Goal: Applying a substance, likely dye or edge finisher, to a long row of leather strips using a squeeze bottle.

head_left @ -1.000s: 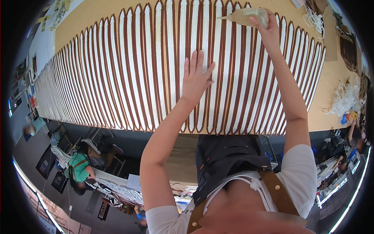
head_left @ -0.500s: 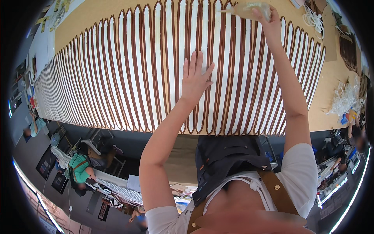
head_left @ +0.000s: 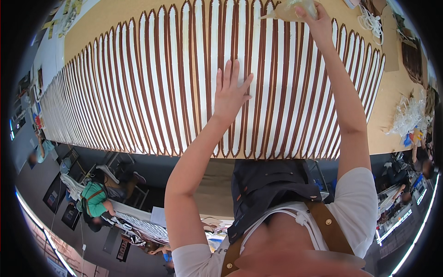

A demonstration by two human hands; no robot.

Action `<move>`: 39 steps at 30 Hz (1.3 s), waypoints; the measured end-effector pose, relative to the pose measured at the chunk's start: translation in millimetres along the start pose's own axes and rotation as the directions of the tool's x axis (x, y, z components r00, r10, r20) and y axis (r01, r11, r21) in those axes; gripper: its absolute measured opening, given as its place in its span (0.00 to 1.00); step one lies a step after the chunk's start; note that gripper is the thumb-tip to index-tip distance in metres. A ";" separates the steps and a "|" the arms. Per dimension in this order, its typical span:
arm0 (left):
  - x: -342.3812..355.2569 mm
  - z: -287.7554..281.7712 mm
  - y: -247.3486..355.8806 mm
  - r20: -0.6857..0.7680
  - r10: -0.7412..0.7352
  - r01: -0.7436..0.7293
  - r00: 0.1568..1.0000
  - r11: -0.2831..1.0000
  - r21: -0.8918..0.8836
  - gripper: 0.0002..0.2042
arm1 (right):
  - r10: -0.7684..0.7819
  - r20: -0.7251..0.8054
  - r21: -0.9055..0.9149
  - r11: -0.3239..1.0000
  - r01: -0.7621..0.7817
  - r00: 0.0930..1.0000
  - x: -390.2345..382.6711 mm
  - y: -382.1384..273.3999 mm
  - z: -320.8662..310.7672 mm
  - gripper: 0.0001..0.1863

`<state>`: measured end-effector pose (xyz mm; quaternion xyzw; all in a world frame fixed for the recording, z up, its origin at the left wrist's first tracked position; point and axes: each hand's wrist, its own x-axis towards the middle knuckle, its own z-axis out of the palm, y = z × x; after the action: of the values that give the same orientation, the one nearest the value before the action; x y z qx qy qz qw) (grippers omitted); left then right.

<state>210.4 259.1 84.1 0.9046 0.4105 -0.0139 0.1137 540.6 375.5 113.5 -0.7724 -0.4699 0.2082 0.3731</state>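
Note:
Long white strips with brown edges and pointed ends [head_left: 200, 60] lie side by side across the table. My left hand [head_left: 229, 98] rests on the middle strips, fingers spread and nothing held. At the far edge of the row, my right hand [head_left: 314, 18] grips a translucent squeeze bottle [head_left: 287, 12] with a narrow tapered nozzle. The bottle is tipped on its side, its nozzle pointing left above the strips' far tips. Whether the nozzle touches a strip I cannot tell.
The tan tabletop [head_left: 110, 14] shows beyond the strips. White cord [head_left: 371, 23] lies at the far right, with a pile of clear plastic scraps [head_left: 408, 115] nearer. Behind the table's near edge, a person in green [head_left: 94, 198] is at the lower left.
My right hand has shifted slightly, and the squeeze bottle's nozzle tip sits a little lower in the picture. My left hand has barely moved.

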 end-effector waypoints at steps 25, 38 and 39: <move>0.2 -2.6 0.0 0.007 -0.005 0.005 1.000 0.999 -0.053 0.37 | -0.057 0.025 0.256 0.965 0.049 0.998 -30.1 8.9 0.4 0.36; 8.7 -5.8 9.6 0.036 0.012 -0.010 0.999 0.997 -0.073 0.40 | 0.135 0.324 0.624 0.714 -0.319 0.936 -24.6 29.9 -19.9 0.38; 11.2 -5.7 14.1 0.016 0.034 -0.033 0.999 0.995 -0.093 0.41 | 0.143 0.139 0.585 0.786 -0.198 0.980 -16.9 38.0 -17.1 0.39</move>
<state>228.0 259.7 91.1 0.9050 0.3944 -0.0010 0.1593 565.8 343.5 94.5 -0.6454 -0.3247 0.4116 0.5555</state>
